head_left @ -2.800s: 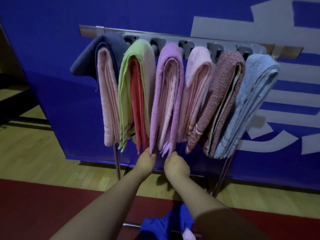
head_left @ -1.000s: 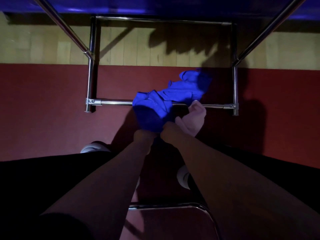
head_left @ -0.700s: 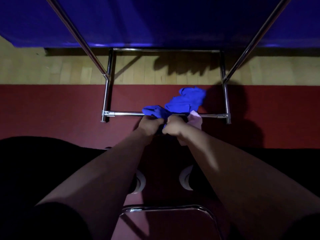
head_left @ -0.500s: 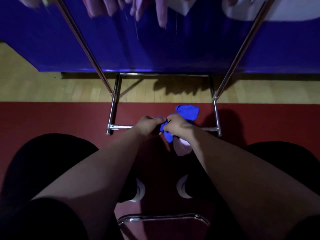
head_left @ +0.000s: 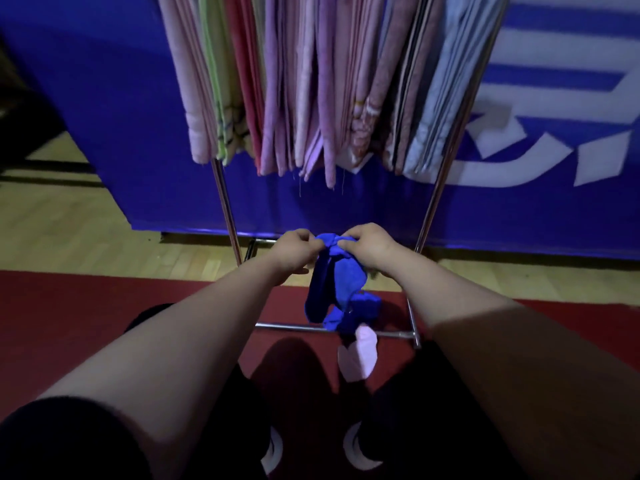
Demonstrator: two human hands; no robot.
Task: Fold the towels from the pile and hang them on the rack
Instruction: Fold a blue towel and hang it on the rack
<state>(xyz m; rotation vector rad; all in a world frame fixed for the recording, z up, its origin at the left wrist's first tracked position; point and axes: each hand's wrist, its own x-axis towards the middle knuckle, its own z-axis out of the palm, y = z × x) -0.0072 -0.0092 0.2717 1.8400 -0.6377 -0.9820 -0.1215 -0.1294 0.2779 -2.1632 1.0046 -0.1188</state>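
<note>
Up from the bottom bar of the rack (head_left: 227,209) comes the blue towel (head_left: 337,282): half a second back it lay bunched there, and now it hangs in front of the rack, under the row of hung towels (head_left: 311,81). My left hand (head_left: 294,249) and right hand (head_left: 369,247) each have their fingers clenched on its top edge, almost touching one another, neither nearer than the other. From that pinch the cloth drops straight down as a twisted, ropy bundle, its long axis upright and its tail just above the bottom bar.

I judge the next move turns on this: the gathered edge lies between my hands, so they must draw apart along the rack's width to spread it flat for folding.

It looks soft, limp and thick, likely to sag. A pink towel (head_left: 358,358) shows below it; whether it hangs or lies on the floor I cannot tell. The rack is shiny metal tube; the hung towels are long, narrow pastel folds.
</note>
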